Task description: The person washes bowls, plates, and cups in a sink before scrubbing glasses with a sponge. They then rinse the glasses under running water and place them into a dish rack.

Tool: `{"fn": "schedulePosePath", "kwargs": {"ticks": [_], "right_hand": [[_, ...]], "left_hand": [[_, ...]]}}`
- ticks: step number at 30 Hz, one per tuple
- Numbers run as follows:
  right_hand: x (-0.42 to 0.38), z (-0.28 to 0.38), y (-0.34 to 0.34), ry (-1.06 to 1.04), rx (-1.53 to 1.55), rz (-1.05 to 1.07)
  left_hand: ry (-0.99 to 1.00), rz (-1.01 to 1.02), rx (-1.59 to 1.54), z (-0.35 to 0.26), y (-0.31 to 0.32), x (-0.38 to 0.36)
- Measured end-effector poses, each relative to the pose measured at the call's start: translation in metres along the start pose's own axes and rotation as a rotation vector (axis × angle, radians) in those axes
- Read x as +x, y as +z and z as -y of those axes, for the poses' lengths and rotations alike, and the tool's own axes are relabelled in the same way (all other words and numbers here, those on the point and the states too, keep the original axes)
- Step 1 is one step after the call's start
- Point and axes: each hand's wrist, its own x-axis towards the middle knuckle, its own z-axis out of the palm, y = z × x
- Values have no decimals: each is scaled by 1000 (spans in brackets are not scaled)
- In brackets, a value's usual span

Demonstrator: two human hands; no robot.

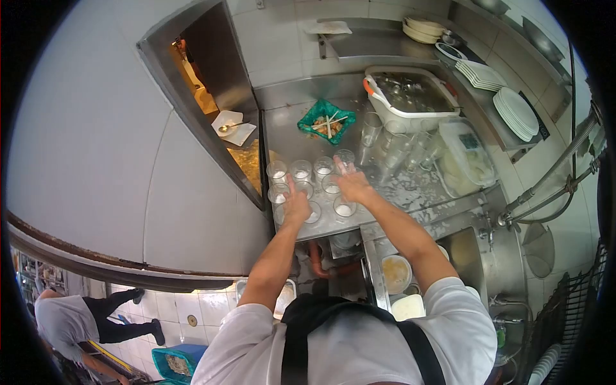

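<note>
Drinking glasses with something white in their bottoms stand close together on the steel counter (282,138). My left hand (297,205) reaches in among them from the near side, its index finger stretched forward beside a glass (300,169). Its other fingers are partly hidden, and I see nothing held in it. At the far right of the group, my right hand (354,186) has its fingers around the near side of a glass (345,157). Below that hand is another glass (344,206), standing upright.
Behind the glasses lies a green basket (323,130) with food scraps. Several clear glasses (399,154), a water-filled white tub (410,115) and a clear plastic container (465,160) occupy the right. Plates (515,114) line a shelf. A person (70,324) bends at lower left.
</note>
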Motion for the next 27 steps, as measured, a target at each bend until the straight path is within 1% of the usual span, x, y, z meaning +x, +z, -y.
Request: {"fn": "schedulePosePath", "kwargs": {"ticks": [3, 6, 9, 12, 15, 18, 21, 27], "right_hand": [[0, 0, -13, -44, -10, 97], [8, 5, -21, -44, -17, 148], [9, 3, -26, 12, 75, 161], [6, 0, -18, 39, 131, 59], [7, 2, -15, -6, 44, 67], [5, 6, -15, 71, 45, 27], [-16, 10, -26, 235, 221, 30], [-24, -1, 12, 155, 270, -159]], "left_hand": [[-1, 13, 6, -3, 2, 1], [16, 3, 8, -1, 5, 1], [23, -10, -2, 2, 6, 1], [7, -19, 24, 0, 5, -3], [13, -8, 28, -3, 4, -5], [20, 3, 13, -2, -1, -5], [40, -5, 3, 3, 0, -7], [17, 2, 22, -4, 0, -9]]}}
